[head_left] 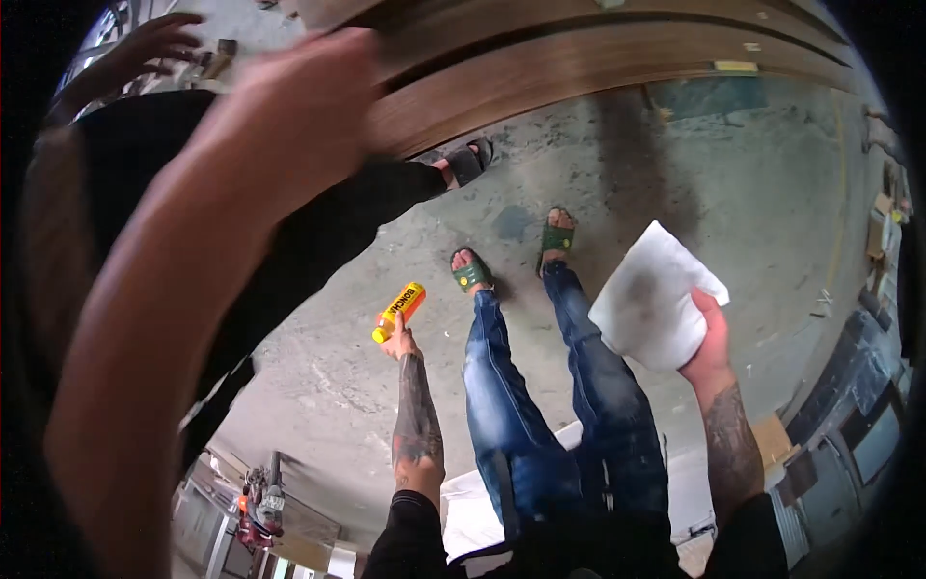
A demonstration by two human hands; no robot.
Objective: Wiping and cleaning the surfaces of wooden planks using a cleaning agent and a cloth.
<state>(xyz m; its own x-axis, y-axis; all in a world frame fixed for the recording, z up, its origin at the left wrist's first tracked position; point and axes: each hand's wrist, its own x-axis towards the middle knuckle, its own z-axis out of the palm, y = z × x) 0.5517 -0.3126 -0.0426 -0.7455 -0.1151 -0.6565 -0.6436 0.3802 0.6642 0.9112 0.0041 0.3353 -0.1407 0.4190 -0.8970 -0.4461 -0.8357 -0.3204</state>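
My left hand (397, 343) holds a yellow spray can (399, 311) with an orange band, pointing up and away from me over the concrete floor. My right hand (710, 340) grips a folded white cloth (652, 295) with a grey smudge on it. Between the two hands are my legs in blue jeans (540, 386), with green sandals on my feet. Ahead lies a long stack of wooden boards (598, 58), running from the upper middle to the upper right.
Another person stands close at the left: a bare arm (193, 251) sweeps across the view, with dark trousers and a sandalled foot (467, 160) near the boards. A red power tool (258, 510) lies at the lower left. Cardboard and panels (830, 415) line the right edge.
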